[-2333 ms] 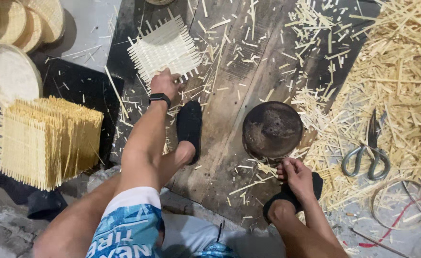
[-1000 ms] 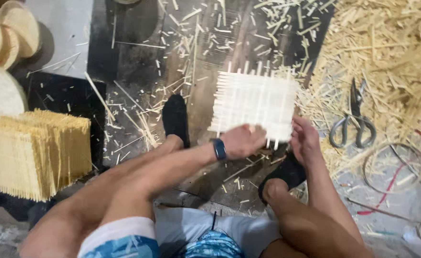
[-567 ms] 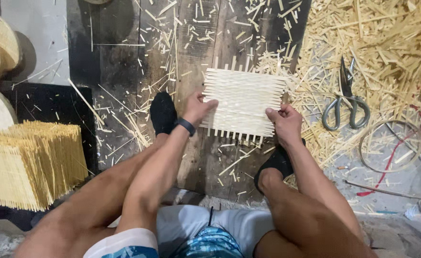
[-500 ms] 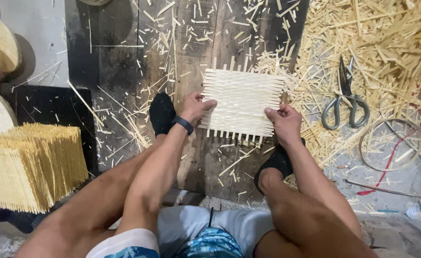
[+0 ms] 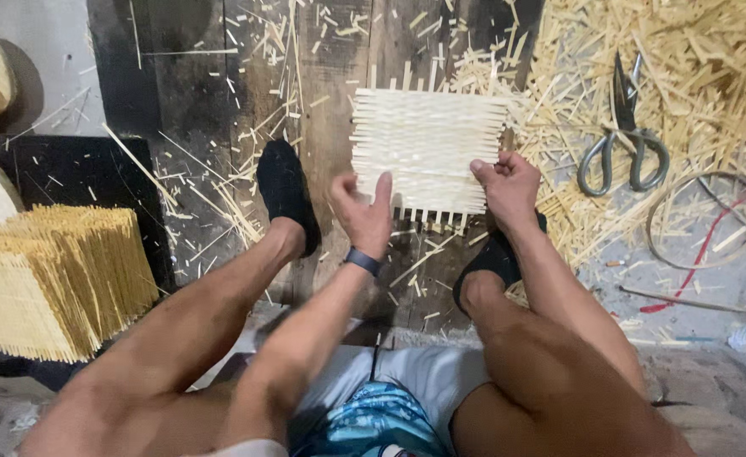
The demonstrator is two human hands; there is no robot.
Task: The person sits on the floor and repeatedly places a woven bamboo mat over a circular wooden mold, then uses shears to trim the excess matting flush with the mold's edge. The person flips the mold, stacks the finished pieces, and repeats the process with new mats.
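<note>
Head view shows your right hand pinching the lower right edge of the woven bamboo mat, which lies flat on the dark wooden board between your feet. Your left hand hovers loosely open at its lower left corner, and scissors lie on the strip pile to the right.

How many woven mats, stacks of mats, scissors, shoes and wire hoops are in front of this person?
Pale square woven bamboo mat, touched by the right hand, left hand beside it: 1
Stack of yellowish woven mats: 1
Grey metal scissors: 1
Black shoes: 2
Thin wire hoop: 1
Total: 6
</note>
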